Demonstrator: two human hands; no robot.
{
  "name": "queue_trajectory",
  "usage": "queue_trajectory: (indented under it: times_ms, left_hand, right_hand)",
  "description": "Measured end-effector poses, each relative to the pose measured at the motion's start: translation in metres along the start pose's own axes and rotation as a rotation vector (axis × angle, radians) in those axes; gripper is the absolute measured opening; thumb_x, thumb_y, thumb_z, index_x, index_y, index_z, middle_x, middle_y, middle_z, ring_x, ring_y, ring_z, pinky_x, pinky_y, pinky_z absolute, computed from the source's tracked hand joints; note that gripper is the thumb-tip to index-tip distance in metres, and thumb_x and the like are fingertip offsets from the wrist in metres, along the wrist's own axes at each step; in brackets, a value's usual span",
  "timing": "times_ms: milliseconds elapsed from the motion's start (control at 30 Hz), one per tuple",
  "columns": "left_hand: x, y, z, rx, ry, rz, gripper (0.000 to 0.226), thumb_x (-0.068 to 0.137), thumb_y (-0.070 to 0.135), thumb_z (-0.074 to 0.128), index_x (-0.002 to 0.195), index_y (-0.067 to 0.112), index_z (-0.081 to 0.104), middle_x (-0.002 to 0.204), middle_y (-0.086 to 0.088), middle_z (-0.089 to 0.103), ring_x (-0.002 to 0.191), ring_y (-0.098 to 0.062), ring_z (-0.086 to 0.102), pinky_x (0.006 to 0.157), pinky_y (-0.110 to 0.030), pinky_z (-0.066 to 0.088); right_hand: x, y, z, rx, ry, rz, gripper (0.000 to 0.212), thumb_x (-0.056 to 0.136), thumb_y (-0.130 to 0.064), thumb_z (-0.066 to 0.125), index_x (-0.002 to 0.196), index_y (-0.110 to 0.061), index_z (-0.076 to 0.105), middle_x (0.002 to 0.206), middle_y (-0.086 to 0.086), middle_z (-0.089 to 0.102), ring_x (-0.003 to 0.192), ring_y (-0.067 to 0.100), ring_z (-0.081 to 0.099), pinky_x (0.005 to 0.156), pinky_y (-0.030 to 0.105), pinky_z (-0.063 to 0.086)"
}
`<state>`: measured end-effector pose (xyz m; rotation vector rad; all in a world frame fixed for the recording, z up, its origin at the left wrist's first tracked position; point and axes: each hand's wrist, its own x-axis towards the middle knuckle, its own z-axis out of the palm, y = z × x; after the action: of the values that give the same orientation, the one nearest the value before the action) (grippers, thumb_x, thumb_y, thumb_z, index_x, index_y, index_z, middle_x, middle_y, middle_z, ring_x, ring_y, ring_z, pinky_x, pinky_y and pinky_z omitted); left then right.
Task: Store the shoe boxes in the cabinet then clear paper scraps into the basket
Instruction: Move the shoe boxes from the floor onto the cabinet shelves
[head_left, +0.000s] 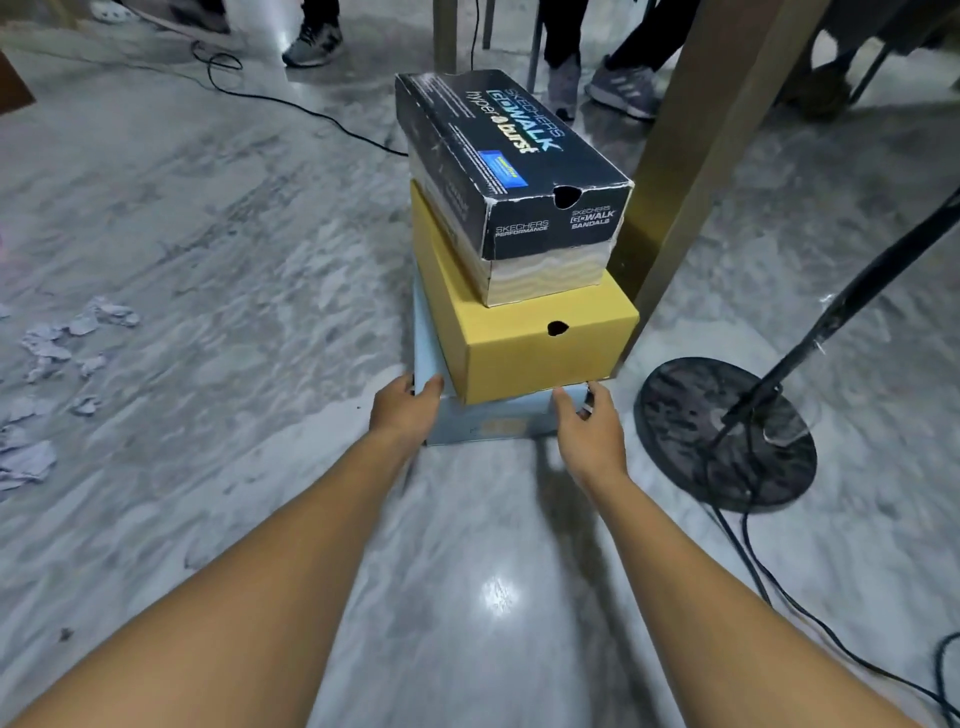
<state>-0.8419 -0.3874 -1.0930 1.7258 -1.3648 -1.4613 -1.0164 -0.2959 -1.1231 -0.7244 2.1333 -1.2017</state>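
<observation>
Three shoe boxes stand stacked on the marble floor. A black box (498, 156) lies on top, a yellow box (540, 348) sits under it, and a pale blue box (493, 423) is at the bottom. My left hand (408, 410) grips the blue box's near left corner, thumb on its top. My right hand (589, 421) grips the near right corner the same way. Crumpled paper scraps (62, 353) lie scattered on the floor at the far left. No cabinet or basket is in view.
A gold table leg (691, 171) stands right behind the stack. A black round stand base (727, 431) with pole and cables sits to the right. A black cable (291, 104) crosses the floor behind. People's feet (623, 88) stand at the back.
</observation>
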Motion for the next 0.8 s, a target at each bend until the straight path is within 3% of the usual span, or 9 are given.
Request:
queue_trajectory:
  times_ms: [100,233,367,500,633,800]
  left_hand:
    - [0.0,-0.003,-0.001,-0.062,0.017,-0.018,0.029,0.096,0.03,0.056,0.119,0.014,0.061,0.1,0.003,0.062,0.093,-0.021,0.06,0.092,-0.039,0.054]
    - [-0.017,-0.011,-0.012,-0.041,0.029,0.013,0.032,0.098,0.028,0.053,0.129,0.02,0.056,0.104,0.002,0.057,0.092,-0.018,0.055,0.079,-0.028,0.046]
    - [-0.041,-0.035,-0.04,-0.066,0.042,-0.001,0.016,0.1,0.026,0.052,0.115,0.031,0.052,0.087,0.011,0.055,0.079,-0.01,0.055,0.066,-0.024,0.046]
    - [-0.067,-0.071,-0.077,-0.123,0.08,-0.034,0.038,0.098,0.025,0.055,0.136,0.025,0.052,0.115,0.001,0.066,0.101,-0.02,0.064,0.088,-0.035,0.054]
    - [-0.101,-0.108,-0.123,-0.214,0.127,-0.107,0.051,0.095,0.03,0.059,0.143,0.032,0.043,0.126,-0.004,0.061,0.108,-0.026,0.062,0.094,-0.044,0.053]
    - [-0.147,-0.16,-0.189,-0.367,0.212,-0.199,0.047,0.093,0.023,0.064,0.135,0.036,0.047,0.123,-0.007,0.063,0.102,-0.029,0.065,0.091,-0.053,0.053]
  right_hand:
    - [-0.005,0.001,0.003,0.03,0.012,0.023,0.05,0.099,-0.043,0.051,0.144,-0.022,0.04,0.133,-0.004,0.051,0.122,0.019,0.051,0.099,0.033,0.045]
    - [-0.023,0.003,0.008,0.062,0.002,0.064,0.046,0.097,-0.044,0.053,0.138,-0.025,0.045,0.122,-0.009,0.053,0.111,0.017,0.053,0.099,0.046,0.05]
    - [-0.059,0.01,0.018,0.067,-0.05,0.07,0.039,0.095,-0.045,0.056,0.128,-0.028,0.049,0.108,-0.015,0.053,0.108,0.015,0.054,0.096,0.048,0.052]
    - [-0.106,0.009,0.035,0.057,-0.113,0.064,0.023,0.095,-0.043,0.057,0.114,-0.037,0.046,0.099,-0.025,0.053,0.1,0.012,0.057,0.092,0.049,0.054]
    - [-0.157,0.003,0.058,0.018,-0.178,0.022,0.016,0.095,-0.037,0.056,0.109,-0.033,0.05,0.098,-0.018,0.058,0.093,0.01,0.06,0.088,0.043,0.054]
    - [-0.228,0.004,0.092,-0.027,-0.312,0.01,0.038,0.087,-0.048,0.057,0.12,-0.03,0.051,0.118,-0.004,0.062,0.103,0.019,0.063,0.091,0.048,0.054]
